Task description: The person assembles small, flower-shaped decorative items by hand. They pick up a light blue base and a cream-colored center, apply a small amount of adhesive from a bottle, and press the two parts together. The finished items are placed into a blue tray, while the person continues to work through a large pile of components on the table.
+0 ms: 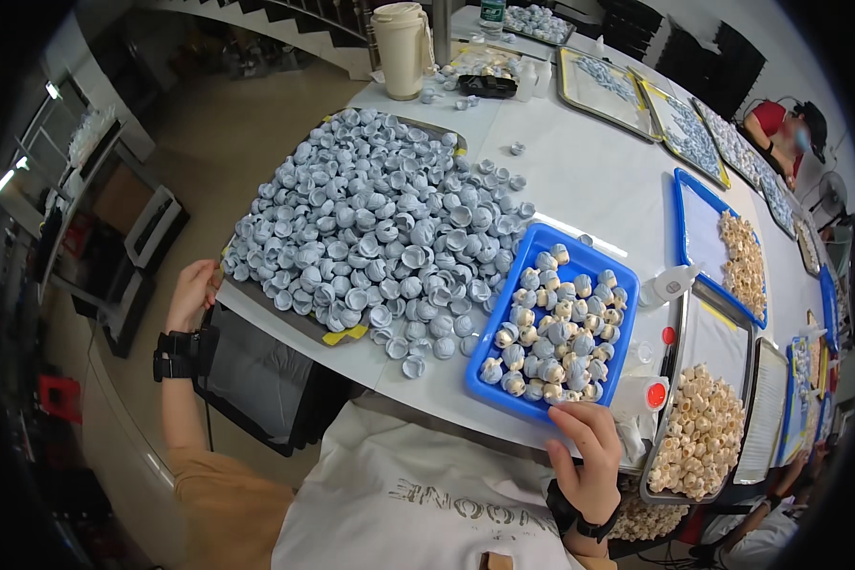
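Observation:
My left hand (194,293) is at the near left corner of a large metal tray (294,324), its fingers closed on the edge. That tray is heaped with pale blue half-round shells (370,223), and several have spilled over its right side onto the table. At right, my right hand (589,458) has its fingers stretched and apart, fingertips at the near rim of a blue plastic tray (506,402). Inside the blue tray are many small balls (556,328), part cream and part pale blue. My right palm holds nothing that I can see.
A metal tray of cream pieces (698,432) stands to the right, beside a white squeeze bottle (670,285) and a red-capped jar (648,393). A large cream cup (401,52) is at the back. Further trays line the table; a person (779,133) sits at the far right.

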Demonstrator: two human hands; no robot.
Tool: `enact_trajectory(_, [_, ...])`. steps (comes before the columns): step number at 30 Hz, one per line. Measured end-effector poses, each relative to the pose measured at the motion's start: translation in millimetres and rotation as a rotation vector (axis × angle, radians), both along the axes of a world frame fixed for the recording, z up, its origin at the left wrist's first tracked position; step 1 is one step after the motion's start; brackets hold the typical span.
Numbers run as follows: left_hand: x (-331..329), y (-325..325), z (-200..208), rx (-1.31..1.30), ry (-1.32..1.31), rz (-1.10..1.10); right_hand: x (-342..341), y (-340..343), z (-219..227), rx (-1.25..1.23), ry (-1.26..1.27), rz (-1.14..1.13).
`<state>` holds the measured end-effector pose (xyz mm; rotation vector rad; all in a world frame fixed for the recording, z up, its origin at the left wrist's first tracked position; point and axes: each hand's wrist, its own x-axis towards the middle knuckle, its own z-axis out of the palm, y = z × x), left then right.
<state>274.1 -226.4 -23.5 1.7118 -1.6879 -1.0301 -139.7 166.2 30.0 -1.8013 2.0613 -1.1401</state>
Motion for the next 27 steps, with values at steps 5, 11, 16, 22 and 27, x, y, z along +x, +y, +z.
enact_trajectory(5, [-14.2,1.1,7.0,0.005,0.071,-0.011,0.8,1.6,-2.1,-0.004,0.003,-0.006])
enact_trajectory(11, [-27.3,-18.3,-1.6,-0.028,0.094,-0.078,2.4,1.3,-2.5,-0.003,-0.012,-0.009])
enact_trajectory(16, [-45.1,-22.7,1.5,-0.003,0.165,-0.078,2.6,2.0,-1.5,0.013,-0.009,-0.030])
enact_trajectory(22, [-47.9,-24.6,12.6,0.002,0.158,-0.174,7.2,-3.8,-0.3,0.039,-0.015,-0.019])
enact_trajectory(27, [-43.7,-28.6,1.8,-0.035,0.255,-0.087,8.5,-6.2,1.9,0.070,-0.006,-0.029])
